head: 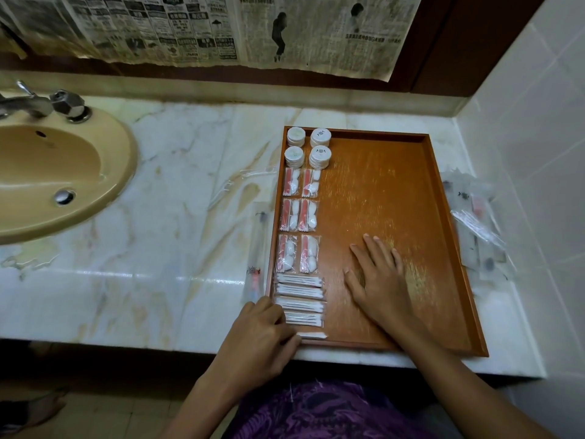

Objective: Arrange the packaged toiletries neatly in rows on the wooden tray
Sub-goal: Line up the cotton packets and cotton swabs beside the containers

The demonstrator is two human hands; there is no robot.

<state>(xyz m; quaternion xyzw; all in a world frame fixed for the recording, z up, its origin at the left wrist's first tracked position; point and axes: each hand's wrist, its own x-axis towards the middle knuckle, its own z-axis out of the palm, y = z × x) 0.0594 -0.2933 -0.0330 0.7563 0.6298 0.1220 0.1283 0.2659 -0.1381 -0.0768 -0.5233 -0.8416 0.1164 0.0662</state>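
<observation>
A wooden tray [395,191] lies on the marble counter. Down its left side run two columns: round white soap packets [308,147] at the far end, then red-and-white sachets [299,217], then several cotton-swab packets [300,299] nearest me. My left hand [262,337] rests at the tray's near left corner, fingers curled over the lowest swab packet [311,335]. My right hand [378,280] lies flat and open on the bare tray floor, holding nothing.
A heap of clear packaged items [474,217] lies between the tray and the tiled wall on the right. Another long clear packet [256,264] lies left of the tray. A beige sink [47,179] with a tap [47,104] sits far left.
</observation>
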